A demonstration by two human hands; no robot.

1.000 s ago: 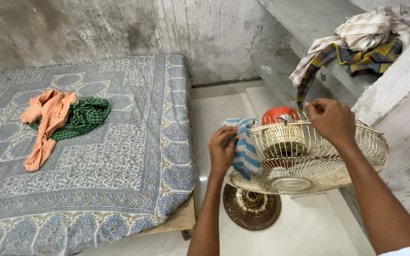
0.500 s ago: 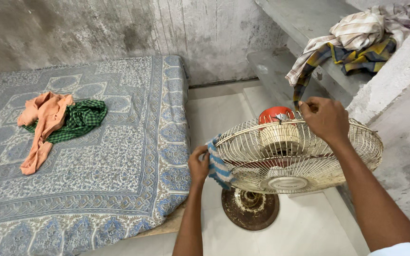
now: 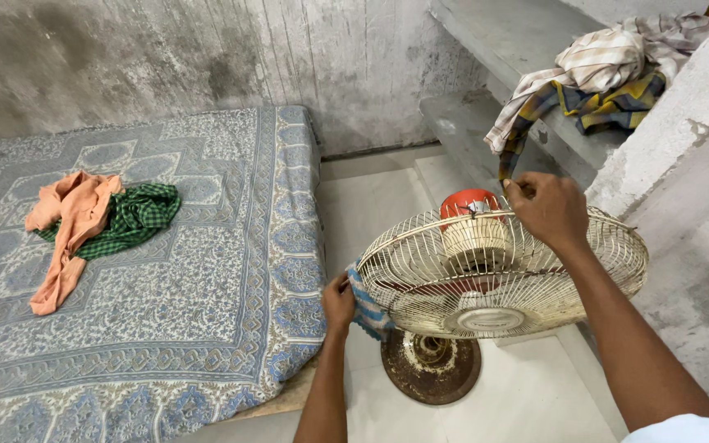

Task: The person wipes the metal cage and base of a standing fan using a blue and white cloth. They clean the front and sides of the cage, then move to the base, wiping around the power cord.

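Head view: no packages, labels or signs to report. My left hand (image 3: 338, 300) has its fingers wrapped tight on a blue striped cloth (image 3: 365, 302), pressed against the left rim of the fan guard (image 3: 502, 275). My right hand (image 3: 545, 209) sits on the guard's top rim, fingers pinched narrow on the wire beside the red motor housing (image 3: 469, 202). Fan is tilted face-up, standing on its rusty round base (image 3: 431, 367) on the pale floor (image 3: 535, 394). Bed (image 3: 207, 279) edge is just left of my left hand; concrete steps (image 3: 486, 123) with heaped checked cloths (image 3: 609, 74) close behind. Open floor only in front of the base.
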